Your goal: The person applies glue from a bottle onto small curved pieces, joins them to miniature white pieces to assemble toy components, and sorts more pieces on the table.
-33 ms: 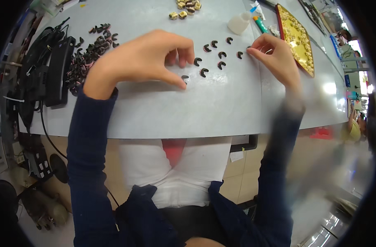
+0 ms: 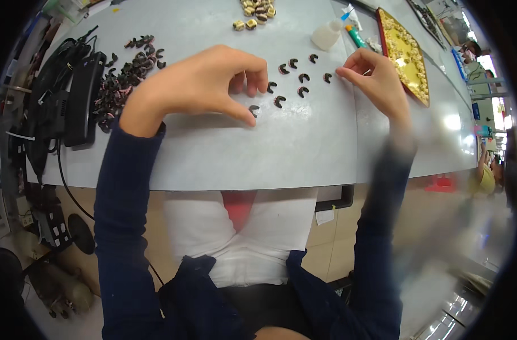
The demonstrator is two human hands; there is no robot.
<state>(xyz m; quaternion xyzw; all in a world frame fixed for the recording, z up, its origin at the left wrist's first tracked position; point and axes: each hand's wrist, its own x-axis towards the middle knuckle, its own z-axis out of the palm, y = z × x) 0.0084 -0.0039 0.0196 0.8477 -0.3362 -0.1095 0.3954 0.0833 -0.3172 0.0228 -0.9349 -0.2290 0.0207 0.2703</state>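
Observation:
My left hand (image 2: 199, 82) hovers over the table with thumb and fingers apart, holding nothing I can see. Small black horseshoe-shaped pieces with pink edges lie close to it: one piece (image 2: 254, 110) beside the thumb, another piece (image 2: 271, 87) by the fingertips. Several more sit spaced out between my hands, among them a middle piece (image 2: 279, 102) and a far piece (image 2: 313, 58). My right hand (image 2: 377, 79) has thumb and forefinger pinched together beside the rightmost piece (image 2: 327, 77). Whatever the pinch may hold is too small to make out.
A heap of dark horseshoe pieces (image 2: 120, 85) lies at the left, by a black device (image 2: 83, 99) with cables. Cream-and-brown blocks (image 2: 250, 24) are at the far side. A white bottle (image 2: 326, 35), a green tube (image 2: 356, 37) and a yellow tray (image 2: 403, 54) stand to the right.
The whole view has shifted very slightly. Both hands keep nearly the same pose, and a dark speck at the right fingertips shows less now.

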